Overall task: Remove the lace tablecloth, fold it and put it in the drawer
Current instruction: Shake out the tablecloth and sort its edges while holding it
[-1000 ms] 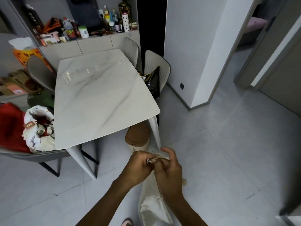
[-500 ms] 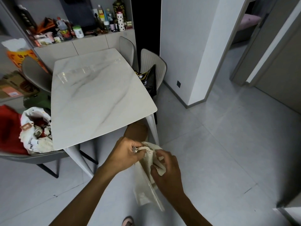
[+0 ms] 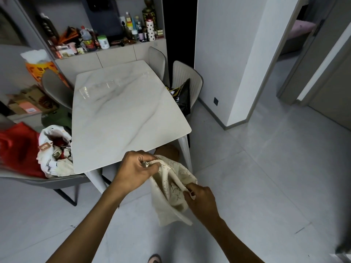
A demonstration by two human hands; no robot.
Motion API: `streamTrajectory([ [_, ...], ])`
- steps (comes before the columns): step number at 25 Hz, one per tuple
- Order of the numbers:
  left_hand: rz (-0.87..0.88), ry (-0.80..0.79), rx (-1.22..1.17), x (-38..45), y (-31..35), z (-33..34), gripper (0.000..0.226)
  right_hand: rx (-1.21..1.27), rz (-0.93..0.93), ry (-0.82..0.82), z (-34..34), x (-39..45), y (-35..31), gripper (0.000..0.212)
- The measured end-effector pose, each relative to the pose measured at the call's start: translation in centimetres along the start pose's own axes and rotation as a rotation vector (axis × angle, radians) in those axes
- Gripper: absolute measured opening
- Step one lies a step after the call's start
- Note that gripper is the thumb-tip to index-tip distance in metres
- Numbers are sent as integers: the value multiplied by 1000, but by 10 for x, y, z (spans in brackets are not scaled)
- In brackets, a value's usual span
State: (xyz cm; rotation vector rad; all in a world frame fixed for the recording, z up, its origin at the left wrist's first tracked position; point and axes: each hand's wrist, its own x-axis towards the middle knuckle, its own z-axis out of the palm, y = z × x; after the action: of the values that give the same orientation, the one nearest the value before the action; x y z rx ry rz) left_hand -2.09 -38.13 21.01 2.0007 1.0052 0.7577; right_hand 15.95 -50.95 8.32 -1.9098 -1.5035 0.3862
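Note:
The cream lace tablecloth (image 3: 171, 188) hangs bunched and partly folded in the air in front of me, just off the near right corner of the white marble table (image 3: 121, 118). My left hand (image 3: 136, 168) pinches its top edge. My right hand (image 3: 201, 200) grips a fold lower down on the right side. The loose end of the cloth droops below both hands toward the floor. The tabletop is bare. No drawer can be made out as open; a cabinet (image 3: 114, 56) with flat fronts stands behind the table.
Grey chairs surround the table: one at the left (image 3: 38, 179) carries a red cloth and a white bag, two at the far right, one holding a black bag (image 3: 181, 99). A tan bin (image 3: 168, 150) sits under the near corner. Cluttered counter behind. Tiled floor spreads to the right.
My hands, together at the cloth's top a second ago, have come apart. The left hand rose toward the table's corner; the right slid down along the cloth, which is bunched shorter.

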Motion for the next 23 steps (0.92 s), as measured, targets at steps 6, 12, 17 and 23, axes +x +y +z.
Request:
streamTrajectory([
  [6,3,95,-47,4,5,-23,21,-133,-67,21,29,-8,-29,6],
  [12,22,93,39,-4,-5,-47,38,-131,74,52,40,-13,-17,13],
  [17,-21,-69,331,2,-33,-101,20,-142,32,219,-25,45,9,5],
  [23,7,-64,212,1,-30,-86,20,-355,-318,154,-65,78,-14,24],
])
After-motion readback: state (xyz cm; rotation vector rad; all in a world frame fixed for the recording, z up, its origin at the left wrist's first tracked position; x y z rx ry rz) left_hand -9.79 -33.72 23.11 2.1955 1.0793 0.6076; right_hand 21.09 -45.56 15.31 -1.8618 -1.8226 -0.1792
